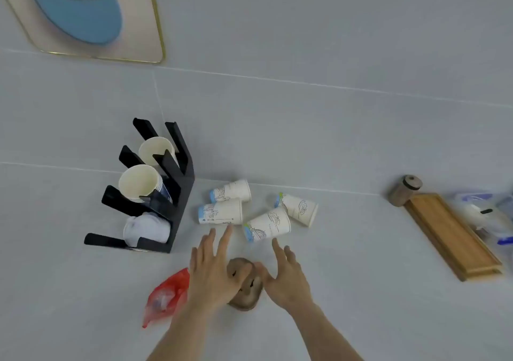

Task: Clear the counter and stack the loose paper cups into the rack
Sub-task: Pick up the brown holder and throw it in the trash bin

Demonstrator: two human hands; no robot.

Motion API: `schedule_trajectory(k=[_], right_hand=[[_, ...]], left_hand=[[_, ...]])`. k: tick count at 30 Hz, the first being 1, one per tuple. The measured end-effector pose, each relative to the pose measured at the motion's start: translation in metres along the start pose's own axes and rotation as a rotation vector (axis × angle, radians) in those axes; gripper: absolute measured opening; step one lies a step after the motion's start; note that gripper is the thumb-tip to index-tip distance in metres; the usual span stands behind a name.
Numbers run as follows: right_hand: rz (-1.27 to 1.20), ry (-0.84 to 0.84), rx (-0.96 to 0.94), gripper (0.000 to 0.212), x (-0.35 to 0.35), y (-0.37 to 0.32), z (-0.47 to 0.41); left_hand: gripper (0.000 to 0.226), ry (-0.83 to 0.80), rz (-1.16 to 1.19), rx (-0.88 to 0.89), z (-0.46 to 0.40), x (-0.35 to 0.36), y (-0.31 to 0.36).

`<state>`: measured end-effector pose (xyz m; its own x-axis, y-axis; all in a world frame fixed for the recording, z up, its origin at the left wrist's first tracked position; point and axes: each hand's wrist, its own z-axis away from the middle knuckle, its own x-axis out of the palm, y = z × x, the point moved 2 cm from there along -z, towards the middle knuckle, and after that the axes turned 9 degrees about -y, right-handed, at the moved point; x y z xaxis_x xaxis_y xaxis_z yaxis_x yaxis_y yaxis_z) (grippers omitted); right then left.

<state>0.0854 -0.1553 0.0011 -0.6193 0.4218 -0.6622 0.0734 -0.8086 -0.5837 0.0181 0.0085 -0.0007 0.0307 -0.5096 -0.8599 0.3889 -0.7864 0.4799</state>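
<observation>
Nearest the camera, two bare forearms reach forward over the pale grey worktop. The left hand is spread flat with fingers splayed, grasping nothing, its fingertips just short of the closest cup. The right hand is likewise spread and empty, fingers pointing toward the cups. Between and partly under the two hands lie some brown cup lids, flat on the worktop. To the left of the left wrist sits a crumpled red plastic bag.

Just beyond the fingertips, four loose paper cups lie on their sides in a cluster: one next to the rack, one behind it against the wall, one in the middle, and one to the right.

Left of the cups stands a black rack with slanted slots. Its upper two slots each hold paper cups with their mouths facing outward; the lowest slot holds something white that is too blurred to identify.

Far to the right, a wooden tray lies near a small round wooden jar, with blurred plastic packaging behind it. On the tiled wall above, a gold-framed picture hangs.
</observation>
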Motion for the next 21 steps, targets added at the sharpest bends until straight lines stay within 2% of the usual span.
schedule_trajectory(k=[1, 6, 9, 13, 17, 21], right_hand=[[-0.091, -0.051, 0.032, 0.086, 0.009, 0.001, -0.003], [-0.557, -0.198, 0.22, 0.082, 0.04, 0.005, -0.004], [-0.783, -0.177, 0.299, 0.08, 0.046, 0.0, -0.006], [-0.97, -0.083, 0.372, 0.066, 0.05, -0.006, -0.009], [-1.033, 0.014, 0.287, 0.028, 0.04, -0.012, -0.012], [-1.045, -0.11, 0.09, 0.026, 0.029, -0.033, -0.009]], left_hand=[[0.097, -0.09, 0.066, -0.047, 0.0, 0.009, -0.005], [0.099, -0.284, 0.349, -0.195, 0.007, 0.049, -0.018], [0.109, -0.354, 0.461, -0.222, 0.004, 0.056, -0.017], [0.112, -0.322, 0.507, -0.293, 0.001, 0.057, -0.019], [0.114, -0.286, 0.739, -0.381, -0.003, 0.041, -0.024], [0.097, -0.271, 1.077, -0.348, 0.005, 0.01, -0.022]])
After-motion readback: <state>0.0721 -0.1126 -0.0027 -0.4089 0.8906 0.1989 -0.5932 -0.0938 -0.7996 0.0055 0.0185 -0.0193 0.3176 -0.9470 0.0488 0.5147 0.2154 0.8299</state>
